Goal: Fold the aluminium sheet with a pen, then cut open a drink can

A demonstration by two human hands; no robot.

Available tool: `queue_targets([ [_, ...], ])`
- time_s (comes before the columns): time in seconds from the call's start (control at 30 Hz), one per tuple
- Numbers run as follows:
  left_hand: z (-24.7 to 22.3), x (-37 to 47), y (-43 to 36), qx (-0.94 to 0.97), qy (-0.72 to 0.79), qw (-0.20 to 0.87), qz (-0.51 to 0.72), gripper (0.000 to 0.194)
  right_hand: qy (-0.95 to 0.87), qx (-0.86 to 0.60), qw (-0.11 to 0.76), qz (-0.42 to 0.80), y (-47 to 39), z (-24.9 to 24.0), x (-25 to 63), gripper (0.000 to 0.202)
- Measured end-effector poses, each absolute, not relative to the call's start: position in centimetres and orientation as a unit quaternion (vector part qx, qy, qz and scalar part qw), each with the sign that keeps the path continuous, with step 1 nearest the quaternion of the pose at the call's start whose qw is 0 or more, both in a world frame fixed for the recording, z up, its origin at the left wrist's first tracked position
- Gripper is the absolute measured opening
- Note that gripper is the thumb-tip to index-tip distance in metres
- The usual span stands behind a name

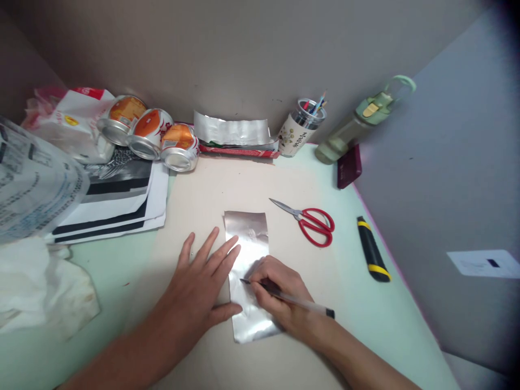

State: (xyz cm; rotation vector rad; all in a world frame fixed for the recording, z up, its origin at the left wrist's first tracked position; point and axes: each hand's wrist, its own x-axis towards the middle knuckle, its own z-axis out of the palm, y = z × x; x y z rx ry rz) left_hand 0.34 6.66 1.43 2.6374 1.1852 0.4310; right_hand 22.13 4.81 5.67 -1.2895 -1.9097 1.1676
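A shiny strip of metal sheet (246, 260) lies lengthwise on a beige board (211, 187). With fingers spread flat, my left hand (207, 279) presses on the strip's left edge; its fingertips and thumb tip reach onto the metal. My right hand (280, 287) is closed around a pen (303, 302) with a clear barrel and black end cap. The pen's tip meets or nearly meets the metal near the middle of the strip. Red-handled scissors (303, 216) rest on the board, up and right of my right hand.
Several items line the back: orange-and-white cans (150, 132), a box with curled metal sheets (235, 135), a pen cup (298, 130) and a green bottle (357, 124). A black-yellow utility knife (372, 252) lies right. Printed papers (117, 203), plastic bag (36, 179) and cloth (44, 287) occupy the left.
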Motion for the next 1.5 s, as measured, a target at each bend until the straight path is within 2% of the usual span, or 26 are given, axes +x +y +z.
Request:
queue_targets([
  [0.33,1.4,0.3,6.7,0.899,0.405,0.102,0.136,0.079,-0.718,-0.455,0.263,0.457,5.2,6.1,22.5,0.015],
  [1.5,1.6,0.3,6.6,0.903,0.401,0.093,0.121,0.079,-0.69,-0.493,0.313,0.427,4.9,5.2,21.5,0.013],
])
